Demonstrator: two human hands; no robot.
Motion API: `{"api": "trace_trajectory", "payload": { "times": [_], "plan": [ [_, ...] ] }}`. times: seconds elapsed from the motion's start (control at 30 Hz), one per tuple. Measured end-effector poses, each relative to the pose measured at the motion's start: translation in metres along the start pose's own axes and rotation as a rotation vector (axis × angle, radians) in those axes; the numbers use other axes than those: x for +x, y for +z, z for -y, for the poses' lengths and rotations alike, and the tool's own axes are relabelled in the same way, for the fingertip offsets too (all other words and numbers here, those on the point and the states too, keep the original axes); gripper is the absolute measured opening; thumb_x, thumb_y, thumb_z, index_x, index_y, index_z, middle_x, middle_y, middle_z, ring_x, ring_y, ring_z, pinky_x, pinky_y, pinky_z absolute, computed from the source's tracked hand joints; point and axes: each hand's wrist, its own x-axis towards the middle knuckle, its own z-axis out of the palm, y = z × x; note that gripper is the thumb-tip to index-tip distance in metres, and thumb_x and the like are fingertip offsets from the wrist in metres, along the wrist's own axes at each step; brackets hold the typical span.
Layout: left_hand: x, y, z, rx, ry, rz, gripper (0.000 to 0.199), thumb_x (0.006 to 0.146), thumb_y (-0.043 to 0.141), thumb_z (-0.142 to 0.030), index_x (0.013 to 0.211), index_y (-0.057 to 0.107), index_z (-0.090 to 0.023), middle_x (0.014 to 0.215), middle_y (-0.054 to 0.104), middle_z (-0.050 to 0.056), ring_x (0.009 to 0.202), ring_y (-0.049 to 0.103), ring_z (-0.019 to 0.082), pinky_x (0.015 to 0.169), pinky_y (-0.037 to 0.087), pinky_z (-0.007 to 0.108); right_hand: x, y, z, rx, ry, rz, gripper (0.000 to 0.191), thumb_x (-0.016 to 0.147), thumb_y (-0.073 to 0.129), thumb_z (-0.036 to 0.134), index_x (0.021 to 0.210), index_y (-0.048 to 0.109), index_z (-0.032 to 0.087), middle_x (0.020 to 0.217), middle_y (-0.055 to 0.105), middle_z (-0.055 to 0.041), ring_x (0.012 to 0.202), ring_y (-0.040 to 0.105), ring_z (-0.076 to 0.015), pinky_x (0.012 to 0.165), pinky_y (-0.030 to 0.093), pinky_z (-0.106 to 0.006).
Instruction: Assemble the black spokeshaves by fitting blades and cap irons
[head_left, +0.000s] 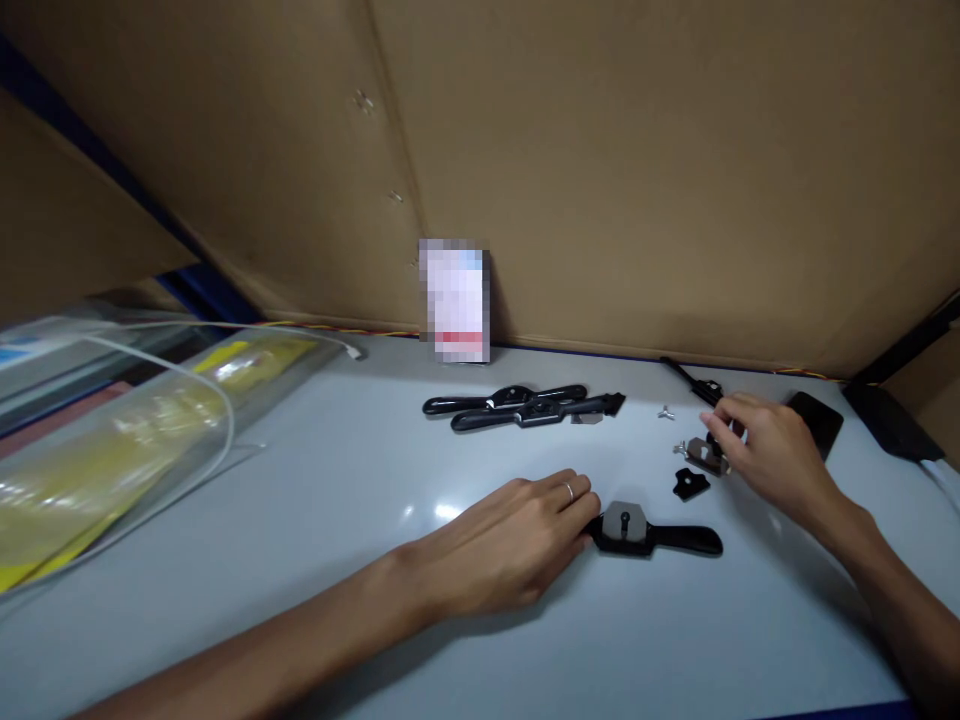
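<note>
My left hand is closed around the left handle of a black spokeshave, which lies near the front of the table. A grey blade rests on the spokeshave's middle, with a dark screw showing in its slot. My right hand is over the loose parts at the right, its fingers bent together; what they hold, if anything, is hidden. Below its fingertips lies another blade, beside a silver wing screw. A black cap plate lies just in front, and a second wing screw farther back.
Two more spokeshaves lie side by side at the back middle. Another black handle is behind my right hand, and a dark phone-like slab beside it. Plastic-wrapped yellow packages and a white cable occupy the left.
</note>
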Motion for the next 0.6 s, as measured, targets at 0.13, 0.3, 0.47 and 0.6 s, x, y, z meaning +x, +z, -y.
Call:
{"api": "trace_trajectory", "payload": {
  "times": [0.13,0.3,0.47,0.6],
  "plan": [
    [0.000,-0.001,0.000,0.014,-0.011,0.008,0.006,0.098,0.048,-0.016,0.097,0.054,-0.018,0.097,0.059,0.005,0.086,0.056,0.021,0.065,0.046,0.033,0.013,0.003,-0.044,-0.034,0.175,0.186,0.016,0.082,0.067,0.039,0.080,0.064,0.023,0.075,0.067,-0.0063,0.060,0.055,-0.0200,0.054,0.030,-0.032],
    [0.002,-0.002,-0.001,0.030,-0.021,0.022,0.005,0.098,0.050,-0.017,0.097,0.055,-0.018,0.098,0.058,0.006,0.089,0.056,0.022,0.064,0.046,0.032,0.018,0.018,-0.058,0.162,0.157,0.325,0.015,0.076,0.071,0.035,0.082,0.062,0.024,0.061,0.063,0.0013,0.055,0.057,-0.0172,0.052,0.038,-0.029],
    [0.002,-0.004,-0.002,0.032,-0.028,0.039,0.003,0.098,0.052,-0.018,0.098,0.055,-0.018,0.100,0.059,0.006,0.090,0.056,0.021,0.065,0.046,0.032,0.022,0.026,-0.058,0.318,0.193,0.323,0.022,0.069,0.074,0.031,0.083,0.060,0.022,0.063,0.061,0.0031,0.057,0.058,-0.0160,0.053,0.041,-0.028],
    [0.002,-0.004,-0.003,0.046,-0.026,0.028,0.002,0.097,0.053,-0.018,0.098,0.055,-0.017,0.101,0.059,0.006,0.090,0.057,0.021,0.064,0.045,0.032,0.026,0.015,-0.056,0.395,0.211,0.252,0.027,0.072,0.070,0.035,0.094,0.065,0.020,0.072,0.066,-0.0002,0.065,0.061,-0.0187,0.060,0.045,-0.031]
  ]
}}
